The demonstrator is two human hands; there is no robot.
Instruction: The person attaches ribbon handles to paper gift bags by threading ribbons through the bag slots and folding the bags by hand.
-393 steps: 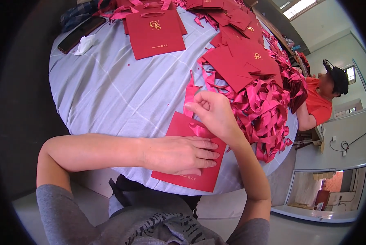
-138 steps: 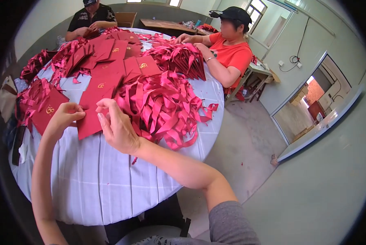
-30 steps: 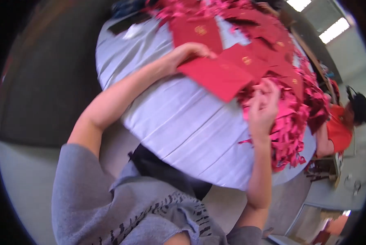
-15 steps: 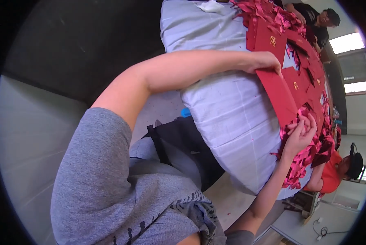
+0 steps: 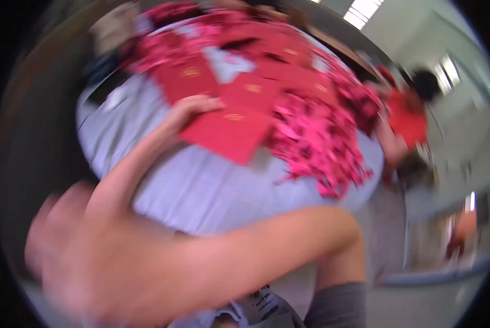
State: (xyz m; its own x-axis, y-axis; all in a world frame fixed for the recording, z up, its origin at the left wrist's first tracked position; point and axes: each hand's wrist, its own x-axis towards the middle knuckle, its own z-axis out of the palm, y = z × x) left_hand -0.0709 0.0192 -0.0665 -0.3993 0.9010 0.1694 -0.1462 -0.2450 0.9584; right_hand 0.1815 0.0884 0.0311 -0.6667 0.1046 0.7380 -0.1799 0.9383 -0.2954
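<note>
Left hand (image 5: 197,105) gripping a red bag (image 5: 231,134) near centre, right hand (image 5: 70,240) blurred at lower left, its hold impossible to tell

Left fingers (image 5: 211,103): bare. Left forearm (image 5: 133,158): bare, slim, narrowing toward those fingers. Right fingers (image 5: 44,232): bare, rounded in outline, as far as the blur allows judging. Right forearm (image 5: 272,235): bare, adjoining. Sleeve (image 5: 338,306): grey, short, straight-edged, set beyond the elbow (image 5: 343,232) from the right fingers. Shirt front (image 5: 282,317): grey, well below the left fingers, bearing short, broken black markings (image 5: 265,302).
</note>
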